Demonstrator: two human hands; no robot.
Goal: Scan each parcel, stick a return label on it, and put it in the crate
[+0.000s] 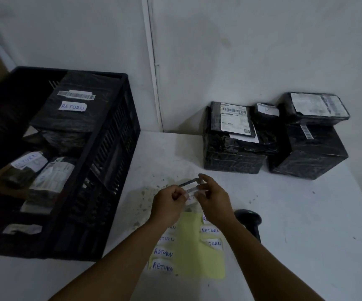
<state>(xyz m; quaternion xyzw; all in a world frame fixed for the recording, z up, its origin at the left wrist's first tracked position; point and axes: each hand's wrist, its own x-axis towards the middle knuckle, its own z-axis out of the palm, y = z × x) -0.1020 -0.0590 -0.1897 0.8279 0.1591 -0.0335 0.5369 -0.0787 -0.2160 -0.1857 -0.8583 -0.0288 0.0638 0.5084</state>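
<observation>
Near edge, lower centre of frame: a pale yellow backing sheet (194, 253) lies flat on the white table (295, 224), with white handwritten "RETURN" stickers (163, 253) along its left and right sides. Both forearms reach in from the bottom edge and cross over it, hiding part of each sticker column.

Just above the sheet, mid-frame, the left hand (168, 205) and right hand (213, 200) meet. Grip of each: fingertips pressed together, pinching one small return label (191, 195) between them, held off the table. A thin dark strip runs up from the label between the two hands; cannot tell what it is.

Right of the hands, partly hidden behind the right forearm, a black handheld scanner (249, 220) rests on the table.

Left side of frame: a black slatted crate (108, 161) sits on the table, holding several black-wrapped parcels. The topmost crated parcel (67, 109) shows a barcode strip and a "RETURN" sticker; one lower down also carries a sticker.

Far right, against the wall: two stacks of waiting parcels (236, 153) in black wrap, with white shipping labels on top, well apart from the hands.

The table is scuffed and speckled with dark marks near the hands. Plain whitish walls (240, 51) meet at a corner with a white pipe or conduit (154, 61) running down. Light is dim.
</observation>
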